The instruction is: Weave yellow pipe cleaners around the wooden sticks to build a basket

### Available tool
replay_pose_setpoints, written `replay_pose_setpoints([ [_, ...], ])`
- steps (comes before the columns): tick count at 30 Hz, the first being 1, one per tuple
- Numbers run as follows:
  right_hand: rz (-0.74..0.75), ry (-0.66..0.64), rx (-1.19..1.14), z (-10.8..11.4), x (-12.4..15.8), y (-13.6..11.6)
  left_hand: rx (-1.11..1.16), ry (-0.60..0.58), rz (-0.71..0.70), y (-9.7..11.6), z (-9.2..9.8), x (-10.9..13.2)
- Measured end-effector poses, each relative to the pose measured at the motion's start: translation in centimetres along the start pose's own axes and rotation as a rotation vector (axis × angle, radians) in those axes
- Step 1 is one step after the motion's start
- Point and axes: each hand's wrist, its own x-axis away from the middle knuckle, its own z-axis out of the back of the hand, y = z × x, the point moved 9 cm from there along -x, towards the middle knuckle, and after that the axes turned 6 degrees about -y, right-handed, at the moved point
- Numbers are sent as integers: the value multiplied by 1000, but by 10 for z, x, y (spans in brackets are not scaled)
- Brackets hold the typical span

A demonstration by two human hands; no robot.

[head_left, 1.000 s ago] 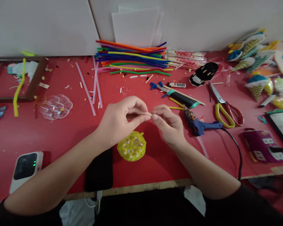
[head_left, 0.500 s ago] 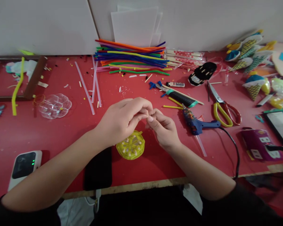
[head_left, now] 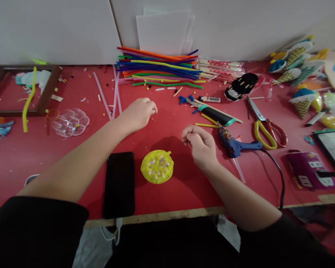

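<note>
Over the red table my left hand [head_left: 139,114] hovers near the clear glue sticks, palm down, its fingers curled together; whatever they may hold is hidden. My right hand [head_left: 200,144] is beside the blue glue gun [head_left: 234,144], thumb and fingers pinched together, and I cannot see anything for certain between them. Between and below the hands lies a round yellow pipe-cleaner piece [head_left: 157,167] with several short pale stick ends standing up from it. Neither hand touches it. A black phone [head_left: 119,184] with a cable lies to its left.
Colourful pipe cleaners [head_left: 159,69] are piled at the back. Scissors [head_left: 264,126], a black-handled cutter [head_left: 216,114] and a lighter [head_left: 209,99] lie to the right. A clear flower-shaped tray [head_left: 71,123] and a brown frame [head_left: 46,91] stand left. A black pipe-cleaner piece [head_left: 241,86] is behind.
My hands were together above the yellow piece, fingertips meeting. They have parted: the left has moved up and left, the right slightly right. The yellow piece now shows whole.
</note>
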Motion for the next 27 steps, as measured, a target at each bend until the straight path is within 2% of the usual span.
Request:
replay_pose_setpoints([
  [2,-28,-3,-4,3,-1,6,-11,-34,30,-1,-5,-5],
  [5,-79,-83,-6,-3,-2,10,-64,-20,106,-4,-1,-6],
  [10,-137,-324,14,-14,0,-1,-68,134,71,-3,16,0],
  [13,-139,-582,65,-25,11,-12,33,153,63,1,20,18],
  [16,-97,-776,113,-34,23,-21,305,55,15,18,10,55],
  [17,-88,-788,110,-35,24,-23,391,33,41,23,4,72],
  [20,-99,-765,60,-36,25,-23,560,116,93,42,-6,123],
  [22,-88,-737,25,-37,25,-23,562,256,60,59,-8,149],
  [25,2,-671,27,-34,22,-25,496,420,76,76,-14,166],
  [27,50,-655,30,-32,22,-23,560,436,126,76,-21,161],
])
